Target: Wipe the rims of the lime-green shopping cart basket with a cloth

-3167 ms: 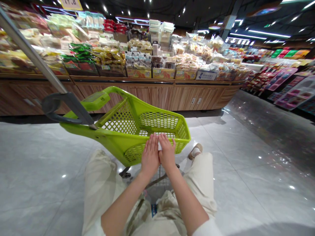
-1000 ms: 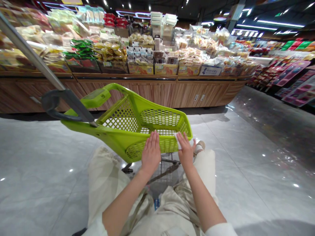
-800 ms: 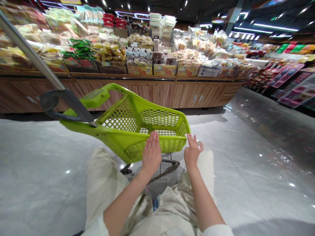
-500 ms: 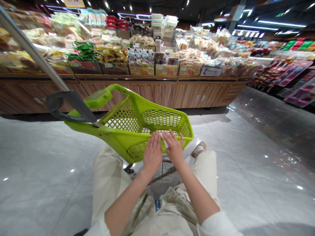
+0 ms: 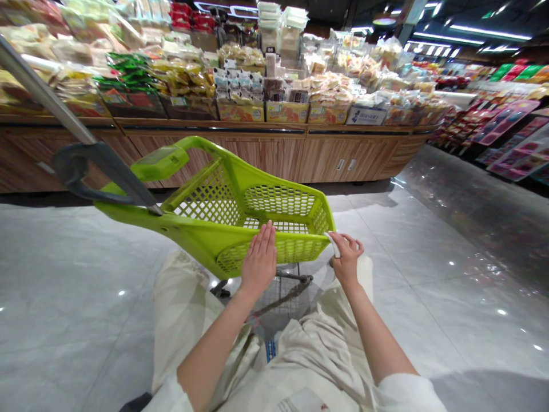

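A lime-green shopping cart (image 5: 201,229) with perforated basket walls stands before my knees. My left hand (image 5: 259,260) lies flat against its near side, fingers straight and together over the rim, holding nothing. At the right end of the near rim is my right hand (image 5: 348,257), fingers bent, pinching a white tissue (image 5: 334,245) against the basket's corner. Whether it is paper or cloth I cannot tell. Part of the tissue is hidden by the fingers. No goods show inside the basket.
Behind the cart runs a wooden display counter (image 5: 257,151) loaded with packaged snacks (image 5: 240,86). A metal pole with a grey handle (image 5: 111,171) rises at the cart's left end. More shelves (image 5: 506,126) stand at the right, beyond grey floor tiles (image 5: 412,246).
My right hand has slid right along the rim with the white tissue, from beside my left hand to the basket's corner. My left hand stays on the near side.
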A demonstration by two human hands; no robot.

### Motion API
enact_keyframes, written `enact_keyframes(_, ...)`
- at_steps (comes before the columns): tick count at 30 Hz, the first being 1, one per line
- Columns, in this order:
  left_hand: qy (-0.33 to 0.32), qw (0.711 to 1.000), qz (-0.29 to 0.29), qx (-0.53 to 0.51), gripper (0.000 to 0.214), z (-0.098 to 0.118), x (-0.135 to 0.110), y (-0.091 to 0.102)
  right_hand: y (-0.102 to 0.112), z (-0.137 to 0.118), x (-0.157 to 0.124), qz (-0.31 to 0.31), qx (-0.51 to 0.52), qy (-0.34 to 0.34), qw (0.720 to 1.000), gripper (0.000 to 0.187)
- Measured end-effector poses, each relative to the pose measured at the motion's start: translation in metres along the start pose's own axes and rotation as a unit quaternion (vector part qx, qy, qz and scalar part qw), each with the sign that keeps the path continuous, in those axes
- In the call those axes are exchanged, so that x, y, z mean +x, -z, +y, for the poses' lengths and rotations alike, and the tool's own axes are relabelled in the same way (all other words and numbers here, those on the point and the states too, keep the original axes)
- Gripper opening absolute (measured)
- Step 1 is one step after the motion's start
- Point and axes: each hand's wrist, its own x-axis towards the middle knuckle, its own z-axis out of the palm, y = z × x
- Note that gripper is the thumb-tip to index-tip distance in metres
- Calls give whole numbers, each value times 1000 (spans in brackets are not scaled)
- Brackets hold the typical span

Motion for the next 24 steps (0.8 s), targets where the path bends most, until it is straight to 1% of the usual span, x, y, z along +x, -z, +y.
enact_keyframes(5, -12, 999, 9, -33, 65, -23, 3, 0, -2, -22, -13, 34, 13, -20, 999, 69)
enact_keyframes(9, 14, 998, 31, -53, 63, -47, 5, -1, -2, -53, -27, 43, 39, 11, 998, 63)
enact_keyframes(12, 49, 996, 41, -67, 61, -71, 10, -3, -4, -84, -37, 13, 65, 48, 997, 67)
enact_keyframes(15, 110, 990, 52, -75, 58, -95, 22, -2, -8, -116, -44, -38, 75, 78, 993, 72)
enact_keyframes(17, 147, 985, 51, -71, 56, -104, 30, 0, -11, -134, -45, -79, 76, 106, 988, 74)
enact_keyframes(19, 154, 985, 43, -65, 54, -106, 35, 2, -15, -149, -43, -118, 78, 141, 980, 76)
enact_keyframes(21, 137, 988, 30, -63, 50, -99, 32, 5, -20, -159, -39, -150, 77, 172, 970, 78)
enact_keyframes(23, 111, 992, 16, -61, 47, -88, 21, 7, -25, -161, -33, -168, 75, 197, 963, 79)
enact_keyframes(24, 92, 995, 7, -49, 47, -82, 14, 8, -27, -157, -29, -172, 72, 208, 960, 80)
